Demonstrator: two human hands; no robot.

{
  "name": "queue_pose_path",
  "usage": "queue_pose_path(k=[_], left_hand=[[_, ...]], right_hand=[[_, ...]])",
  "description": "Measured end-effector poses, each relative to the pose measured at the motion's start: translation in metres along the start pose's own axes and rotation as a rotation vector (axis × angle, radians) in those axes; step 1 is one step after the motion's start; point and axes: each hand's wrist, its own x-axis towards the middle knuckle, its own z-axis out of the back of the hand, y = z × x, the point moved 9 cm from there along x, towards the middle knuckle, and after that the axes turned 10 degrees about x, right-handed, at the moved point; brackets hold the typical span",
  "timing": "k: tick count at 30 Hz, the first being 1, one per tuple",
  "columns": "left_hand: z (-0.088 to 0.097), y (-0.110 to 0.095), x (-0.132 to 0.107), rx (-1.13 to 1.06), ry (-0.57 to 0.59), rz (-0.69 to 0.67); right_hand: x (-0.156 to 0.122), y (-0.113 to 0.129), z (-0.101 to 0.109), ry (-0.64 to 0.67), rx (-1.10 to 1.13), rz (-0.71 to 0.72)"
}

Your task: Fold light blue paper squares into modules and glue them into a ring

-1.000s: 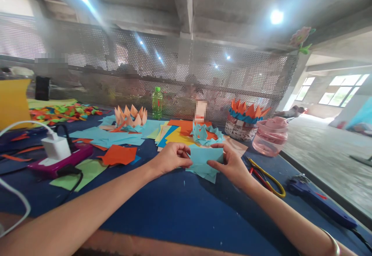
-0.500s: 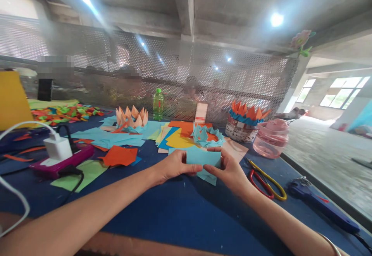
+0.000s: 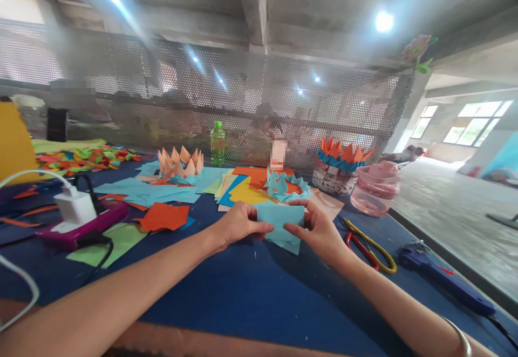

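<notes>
A light blue piece of paper (image 3: 280, 214), which looks folded, is held up between my two hands above the table. My left hand (image 3: 242, 224) pinches its left side, with the thumb along the front. On the right side, my right hand (image 3: 319, 230) grips it between thumb and fingers. More light blue paper (image 3: 289, 244) shows just beneath. Behind my hands sits a ring of folded light blue paper points (image 3: 279, 185), partly over orange sheets. Coloured sheets, among them a yellow one (image 3: 246, 190), lie beside it.
Scissors (image 3: 380, 254) and a blue glue gun (image 3: 445, 276) lie to the right, near a pink jar (image 3: 374, 192) and an orange-and-blue paper ring (image 3: 343, 154). On the left are a purple power strip (image 3: 87, 224), an orange sheet (image 3: 165, 217) and a peach paper ring (image 3: 182, 165).
The thumbs have drawn slightly apart on the light blue paper, which both hands still hold. The whole view has shifted a little.
</notes>
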Motion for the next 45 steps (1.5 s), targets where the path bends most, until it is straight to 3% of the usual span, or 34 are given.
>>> queue_pose_path(k=[13,17,23,29,38,42,45], left_hand=[[0.016,0.001,0.001,-0.011,-0.052,0.033],[0.016,0.001,0.0,-0.004,-0.046,0.038],[0.007,-0.002,-0.001,0.027,0.0,-0.015],[0.0,0.001,0.001,0.0,0.036,-0.013],[0.018,0.0,0.001,0.052,-0.041,-0.003],[0.03,0.005,0.002,-0.023,-0.112,0.018],[0.029,0.003,0.002,-0.124,-0.104,0.0]], right_hand=[[0.008,0.003,0.024,-0.077,-0.05,0.036],[0.006,0.003,0.02,-0.039,-0.041,0.015],[0.0,-0.005,-0.004,0.088,0.045,-0.048],[0.002,-0.01,0.0,0.052,-0.036,-0.023],[0.006,-0.001,0.019,-0.055,-0.168,0.059],[0.006,0.0,0.024,-0.086,-0.166,0.052],[0.006,0.0,0.02,-0.062,-0.152,0.062]])
